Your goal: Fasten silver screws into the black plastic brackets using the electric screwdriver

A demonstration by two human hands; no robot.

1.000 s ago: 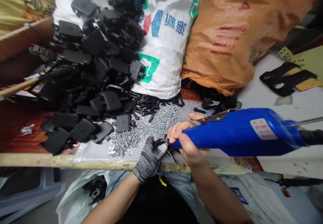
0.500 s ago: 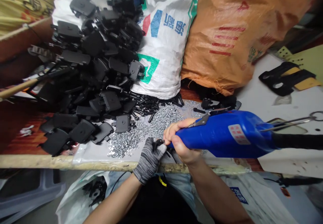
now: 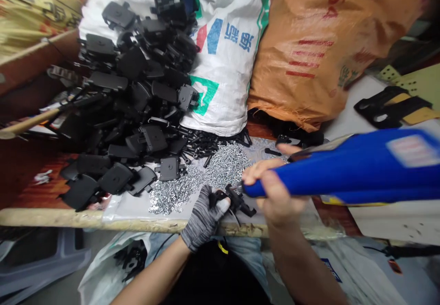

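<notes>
Your grey-gloved left hand (image 3: 202,218) grips a small black plastic part (image 3: 237,199), steadying it for the blue electric screwdriver (image 3: 360,167) clenched in your bare right hand (image 3: 278,195) (tip just beside it).

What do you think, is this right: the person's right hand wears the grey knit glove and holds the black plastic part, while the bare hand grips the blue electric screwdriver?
Not quite: the grey knit glove is on the left hand, not the right, as the head view shows. That hand holds the black plastic part, while the bare hand grips the blue electric screwdriver.
</notes>
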